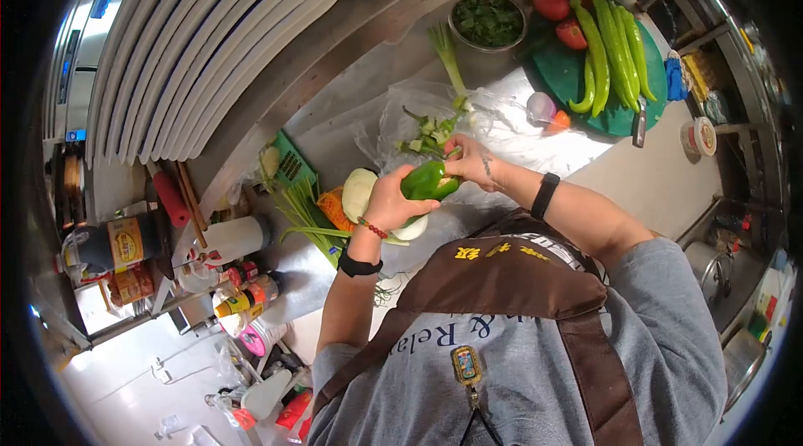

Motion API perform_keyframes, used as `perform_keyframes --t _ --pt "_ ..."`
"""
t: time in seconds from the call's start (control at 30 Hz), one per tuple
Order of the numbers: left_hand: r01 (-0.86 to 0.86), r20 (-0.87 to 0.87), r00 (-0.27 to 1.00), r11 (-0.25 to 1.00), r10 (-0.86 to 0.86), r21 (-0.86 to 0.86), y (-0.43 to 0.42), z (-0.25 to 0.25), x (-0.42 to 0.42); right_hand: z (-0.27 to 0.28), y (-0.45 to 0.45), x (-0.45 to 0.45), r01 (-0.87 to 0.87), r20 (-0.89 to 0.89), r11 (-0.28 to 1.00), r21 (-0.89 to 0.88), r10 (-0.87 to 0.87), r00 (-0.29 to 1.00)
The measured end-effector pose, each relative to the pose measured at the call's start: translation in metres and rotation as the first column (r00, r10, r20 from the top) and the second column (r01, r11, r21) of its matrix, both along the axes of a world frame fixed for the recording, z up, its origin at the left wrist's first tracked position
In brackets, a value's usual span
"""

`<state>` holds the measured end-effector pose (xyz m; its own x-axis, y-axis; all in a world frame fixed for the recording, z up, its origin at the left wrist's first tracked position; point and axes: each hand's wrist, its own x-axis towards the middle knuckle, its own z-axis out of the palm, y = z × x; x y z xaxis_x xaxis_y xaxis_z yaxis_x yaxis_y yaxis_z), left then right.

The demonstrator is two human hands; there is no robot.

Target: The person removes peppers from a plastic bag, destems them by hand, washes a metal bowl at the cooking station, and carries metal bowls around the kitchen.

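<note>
My left hand (391, 202) is wrapped round a green bell pepper (425, 181) over the metal counter. My right hand (473, 165) pinches at the pepper's other end, where a pale inner part shows. Whatever those fingertips grip there is too small to make out. Beneath and behind the pepper lie a clear plastic bag (376, 128) and green stem trimmings (431, 133). Close to my left hand are a pale, rounded vegetable (359, 192), something orange in netting (335, 210) and long green stalks (299, 203).
A green cutting board (559, 69) at the right bears long green peppers (617, 44), tomatoes (552, 4) and a knife (639, 123). Behind stands a metal bowl (488, 21) of chopped greens. An onion (540, 106) lies before the board. Stacked plates (209, 36) overhang the left; bottles (125, 241) stand below.
</note>
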<state>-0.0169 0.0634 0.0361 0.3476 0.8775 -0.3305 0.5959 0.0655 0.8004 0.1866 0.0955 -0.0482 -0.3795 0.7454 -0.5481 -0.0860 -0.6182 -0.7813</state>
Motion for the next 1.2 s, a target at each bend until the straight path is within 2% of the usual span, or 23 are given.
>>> perform_keyframes --t 0.1,0.17,0.27,0.3,0.37,0.57,0.7,0.8,0.9,1.0,1.1,1.17,1.2 --pt "-0.006 0.026 1.000 1.000 0.005 0.029 0.001 -0.006 0.001 0.007 -0.002 0.003 0.066 -0.009 0.997 -0.035 -0.066 0.998" --pt "-0.009 0.025 1.000 0.997 0.007 0.081 -0.001 -0.012 0.005 0.003 -0.001 0.006 -0.111 0.176 0.973 0.204 0.076 0.982" --pt "0.088 -0.279 0.960 0.967 -0.018 0.240 -0.004 -0.012 0.016 0.002 0.003 0.006 -0.360 0.449 0.803 0.475 0.130 0.884" --pt "0.096 -0.320 0.947 0.961 -0.009 0.258 -0.006 -0.012 0.021 0.003 0.002 0.005 -0.438 0.530 0.723 0.534 0.116 0.840" --pt "0.112 -0.399 0.917 0.947 0.019 0.302 -0.003 -0.010 0.028 0.003 0.003 0.004 -0.422 0.547 0.734 0.532 0.082 0.833" --pt "0.165 -0.536 0.844 0.951 0.000 0.261 0.001 -0.010 0.035 0.002 0.005 -0.002 -0.366 0.572 0.736 0.570 -0.036 0.819" --pt "0.094 -0.398 0.917 0.960 0.019 0.263 -0.001 -0.005 0.036 0.000 0.008 0.005 -0.295 0.486 0.745 0.598 -0.044 0.873" --pt "0.050 -0.241 0.971 0.981 -0.003 0.189 0.002 -0.005 0.024 0.002 0.006 0.009 -0.171 0.259 0.913 0.369 0.075 0.963" --pt "-0.009 -0.121 0.992 0.995 0.022 0.104 0.004 -0.004 0.019 -0.002 0.005 0.009 -0.128 0.198 0.956 0.266 0.075 0.977" --pt "-0.075 0.011 0.997 0.996 0.075 0.046 0.001 -0.008 0.013 -0.001 0.007 0.009 0.039 0.095 0.999 0.003 -0.039 0.995" --pt "-0.120 0.126 0.984 0.991 0.127 -0.063 -0.004 -0.023 0.007 -0.013 0.009 0.002 0.150 -0.172 0.977 -0.149 -0.176 0.969" --pt "-0.188 0.206 0.952 0.965 0.225 -0.185 -0.008 -0.032 0.006 -0.020 0.013 0.002 0.357 -0.283 0.897 -0.263 -0.425 0.860" --pt "-0.186 0.221 0.937 0.923 0.270 -0.338 -0.008 -0.032 0.005 -0.023 0.016 0.003 0.442 -0.322 0.835 -0.326 -0.538 0.779"
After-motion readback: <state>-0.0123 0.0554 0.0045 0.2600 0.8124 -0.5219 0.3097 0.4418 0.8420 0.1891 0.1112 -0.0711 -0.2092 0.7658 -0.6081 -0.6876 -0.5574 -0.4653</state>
